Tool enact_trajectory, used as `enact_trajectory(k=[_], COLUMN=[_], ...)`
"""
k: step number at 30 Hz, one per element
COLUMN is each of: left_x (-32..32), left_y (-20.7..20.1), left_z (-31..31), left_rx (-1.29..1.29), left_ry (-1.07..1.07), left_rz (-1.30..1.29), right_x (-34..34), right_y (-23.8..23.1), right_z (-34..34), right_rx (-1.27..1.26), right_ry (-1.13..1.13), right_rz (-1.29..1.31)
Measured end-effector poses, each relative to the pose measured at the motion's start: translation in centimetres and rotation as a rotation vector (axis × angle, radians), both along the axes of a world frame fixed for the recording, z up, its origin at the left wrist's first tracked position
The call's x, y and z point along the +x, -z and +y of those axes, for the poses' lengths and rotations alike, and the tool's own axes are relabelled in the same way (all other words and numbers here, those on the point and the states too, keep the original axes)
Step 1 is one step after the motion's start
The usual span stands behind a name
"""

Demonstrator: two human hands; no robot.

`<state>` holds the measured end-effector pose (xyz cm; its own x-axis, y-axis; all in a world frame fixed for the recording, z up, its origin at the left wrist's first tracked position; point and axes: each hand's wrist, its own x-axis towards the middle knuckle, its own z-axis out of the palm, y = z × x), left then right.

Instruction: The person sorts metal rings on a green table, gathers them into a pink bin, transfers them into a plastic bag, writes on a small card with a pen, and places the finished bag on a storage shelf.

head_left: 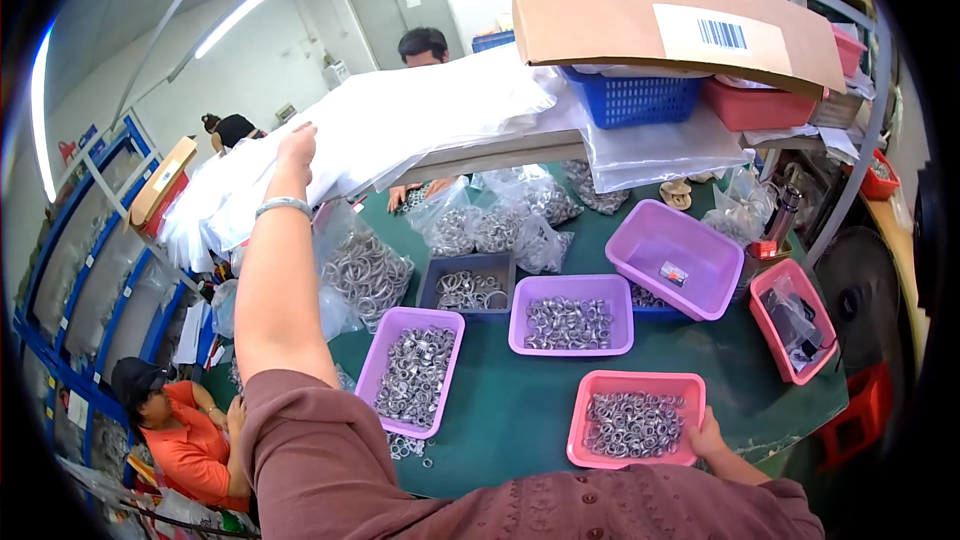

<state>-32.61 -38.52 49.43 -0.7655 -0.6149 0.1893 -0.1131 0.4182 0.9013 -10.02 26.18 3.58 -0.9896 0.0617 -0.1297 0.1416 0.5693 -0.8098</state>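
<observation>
At the far left, a co-worker in an orange shirt (188, 450) sits beside the green bench (500, 430). The left hand (297, 147) is raised at the white plastic sheets (430, 105); its grip looks curled, but I cannot tell whether it has hold of anything. Below stand a clear bag of rings (362, 265), a purple basket (448, 360) and a grey tray (428, 290), then a second purple basket (571, 348). Nearest the person, the pink basket (640, 378) holds metal rings (632, 425); the right hand (707, 437) has its grip closed on that basket's right edge.
</observation>
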Motion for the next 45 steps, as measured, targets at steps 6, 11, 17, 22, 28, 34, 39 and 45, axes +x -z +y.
enact_trajectory(k=[6,11,17,22,28,34,39,45], left_x=[-0.1,0.0,0.3,-2.4,3.2,0.3,1.6,4.1], left_y=[-1.2,-0.6,-0.6,-1.2,-4.1,-2.7,-1.8,-1.0], left_z=[0.0,-0.6,-1.2,2.0,-3.6,1.3,0.3,-2.3], left_rx=[0.153,0.222,0.417,0.716,0.535,0.234,0.136,-0.153], left_ry=[0.013,-0.003,0.057,0.2,0.405,0.277,0.175,-0.004], left_rz=[0.418,0.389,0.442,0.535,0.47,0.404,0.532,0.559], right_x=[-0.4,-0.1,0.9,0.2,0.8,-0.9,-0.3,0.9], right_y=[0.3,0.7,-0.2,0.3,0.5,-1.5,-1.6,-2.2], right_z=[-0.2,-0.5,-0.5,0.0,-1.9,-1.0,-0.9,-1.7], right_rx=[-0.097,-0.068,-0.051,-0.035,-0.102,0.057,0.024,0.039], right_ry=[0.039,0.048,0.068,0.078,-0.025,0.07,0.093,0.058], right_rz=[0.004,0.036,0.022,-0.03,0.102,-0.055,-0.049,-0.032])
